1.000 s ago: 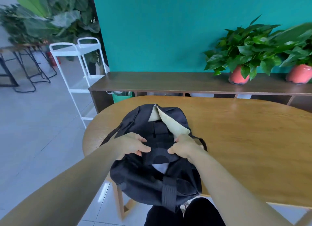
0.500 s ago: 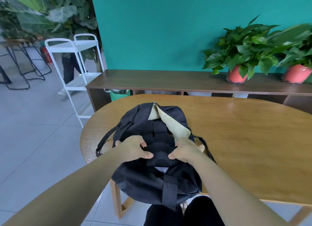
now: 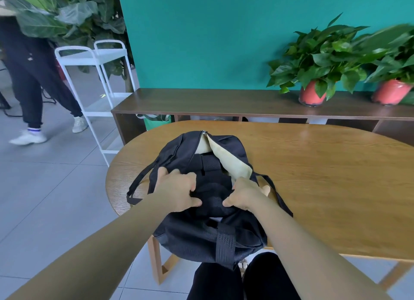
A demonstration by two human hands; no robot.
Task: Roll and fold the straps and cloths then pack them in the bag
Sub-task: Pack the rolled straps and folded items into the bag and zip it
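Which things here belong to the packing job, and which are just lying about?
Job: black backpack; left hand and right hand gripping it.
Lying about: white cart, sideboard, green bag, potted plant, second potted plant.

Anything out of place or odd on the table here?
The black backpack overhangs the near edge of the table, with its beige lining flipped outward; left hand and right hand grip it. Nothing spilled or damaged.
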